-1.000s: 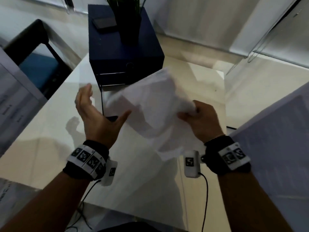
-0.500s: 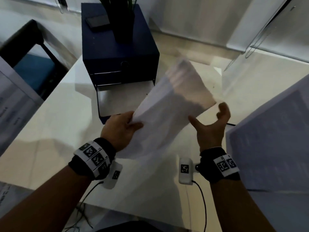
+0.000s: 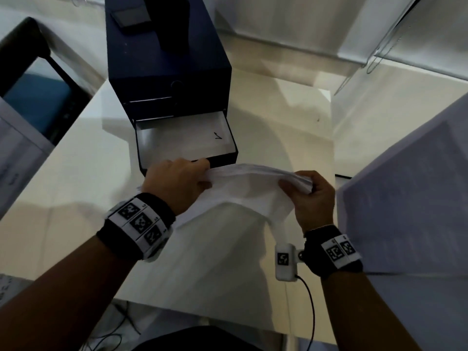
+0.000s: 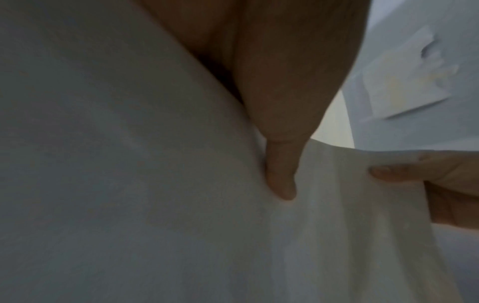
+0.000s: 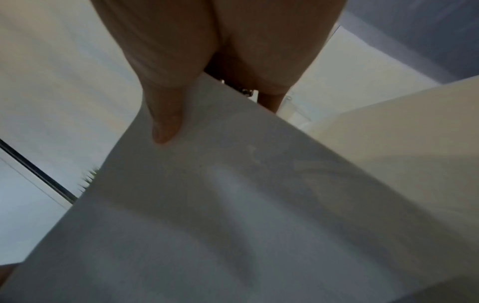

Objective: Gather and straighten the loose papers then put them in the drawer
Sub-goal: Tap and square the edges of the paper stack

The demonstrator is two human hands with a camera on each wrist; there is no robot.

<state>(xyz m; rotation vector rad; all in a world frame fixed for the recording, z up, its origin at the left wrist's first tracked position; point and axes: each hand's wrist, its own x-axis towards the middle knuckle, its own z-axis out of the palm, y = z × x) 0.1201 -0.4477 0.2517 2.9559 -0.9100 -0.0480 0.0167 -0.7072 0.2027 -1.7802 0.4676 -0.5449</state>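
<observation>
White table (image 3: 76, 188), papers (image 3: 253, 188), unreadable print.

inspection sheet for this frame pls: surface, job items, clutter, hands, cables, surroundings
Surface: white table, glossy.
Job's things: stack of papers held in the air in front of the open drawer; drawer floor shows a small dark mark.
Clutter: dark flat object on top of the drawer box.
Hands: left hand and right hand each grip one end of the stack.
Cables: black cable from the right wrist camera.
Surroundings: chair at left, pale floor.
</observation>
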